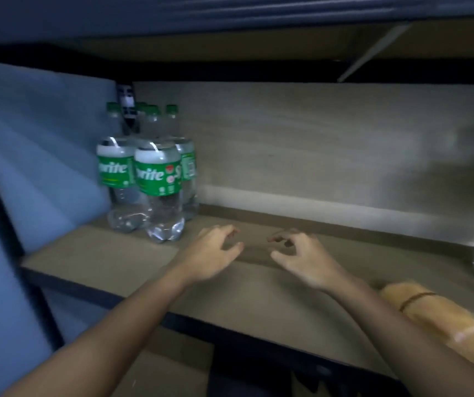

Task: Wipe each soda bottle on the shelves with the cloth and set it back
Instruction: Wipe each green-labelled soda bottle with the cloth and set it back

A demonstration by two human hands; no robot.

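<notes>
The fingers (227, 233) of the left hand (210, 253) hang loosely curled over the shelf (101, 253), gripping nothing; those of the right hand (304, 256) curl much the same, thumb near forefinger, also empty. Both hover mid-shelf, seemingly poised between bottles. The Sprite bottles (159, 179) stand upright, clustered in the far left corner, likely pushed together to keep the board free. An orange rolled cloth (442, 319), if cloth it is, lies at the near right, within easy reach.
</notes>
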